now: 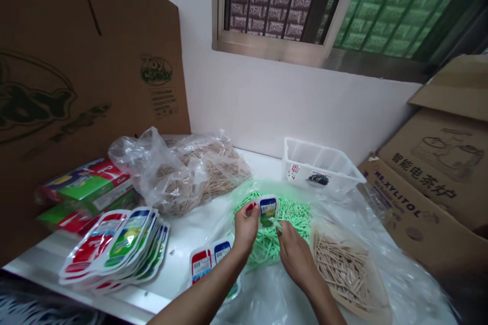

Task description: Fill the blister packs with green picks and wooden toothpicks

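Observation:
My left hand (246, 224) is closed on the edge of a small printed plastic pack (268, 206) with red and blue-green halves, tilted up over a heap of light green sticks (299, 213). Just right of it, my right hand (293, 246) is pinched, and a few green sticks (275, 222) poke from its fingertips against the lower part of the pack. The green heap lies in a clear bag on the table. Another pack like it (222, 251) lies under my left forearm, partly hidden. To the right is a bag of pale wooden-looking sticks (343, 266).
Stacked packs (122, 244) sit at the left, with red and green boxes (91, 188) behind. A clear bag of tan sticks (206, 167) and a white plastic basket (320, 165) stand along the wall. Cardboard boxes flank the table (154, 302), including a right-hand one (438, 177).

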The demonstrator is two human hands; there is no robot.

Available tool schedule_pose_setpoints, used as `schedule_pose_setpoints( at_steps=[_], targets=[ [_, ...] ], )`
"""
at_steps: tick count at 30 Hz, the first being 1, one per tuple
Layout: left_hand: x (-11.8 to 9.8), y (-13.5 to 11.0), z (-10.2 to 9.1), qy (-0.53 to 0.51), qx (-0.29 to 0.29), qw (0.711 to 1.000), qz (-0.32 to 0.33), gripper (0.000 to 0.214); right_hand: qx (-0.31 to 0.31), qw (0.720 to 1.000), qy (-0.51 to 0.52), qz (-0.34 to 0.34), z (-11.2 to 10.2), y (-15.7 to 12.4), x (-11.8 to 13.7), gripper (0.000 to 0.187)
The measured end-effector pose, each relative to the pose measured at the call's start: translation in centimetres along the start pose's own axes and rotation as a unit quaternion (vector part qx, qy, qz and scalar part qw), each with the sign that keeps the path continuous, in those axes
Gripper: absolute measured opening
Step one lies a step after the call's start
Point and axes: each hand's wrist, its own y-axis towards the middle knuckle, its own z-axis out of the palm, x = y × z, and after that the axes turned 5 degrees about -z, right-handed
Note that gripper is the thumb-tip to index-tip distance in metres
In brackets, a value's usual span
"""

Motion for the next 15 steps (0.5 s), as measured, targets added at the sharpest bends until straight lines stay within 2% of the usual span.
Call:
schedule_pose_setpoints(
  at_steps=[2, 5, 9, 13, 15],
  targets=[
    [-0.3, -0.4, 0.0, 0.020, 0.020, 0.999, 0.018, 0.021, 0.037, 0.990, -0.129, -0.030, -0.9, 0.1, 0.5, 0.020],
    [-0.2, -1.1, 0.6, 0.067, 0.059, 0.994, 0.058, 0.022, 0.093, 0.969, -0.217, -0.067, -1.6, 0.5, 2.0, 0.023],
    [0.4, -0.8, 0.4, 0.118, 0.077, 0.988, 0.067, 0.023, 0.140, 0.961, -0.217, -0.100, -2.0, 0.5, 2.1, 0.027],
    [0.6, 0.0, -1.0, 0.124, 0.073, 0.988, 0.057, 0.020, 0.169, 0.966, -0.186, -0.060, -2.6, -0.1, 0.6, 0.029],
    [0.6, -0.3, -1.3, 0.128, 0.063, 0.988, 0.062, 0.019, 0.166, 0.967, -0.186, -0.058, -3.0, -0.1, 0.9, 0.028]
  ],
)
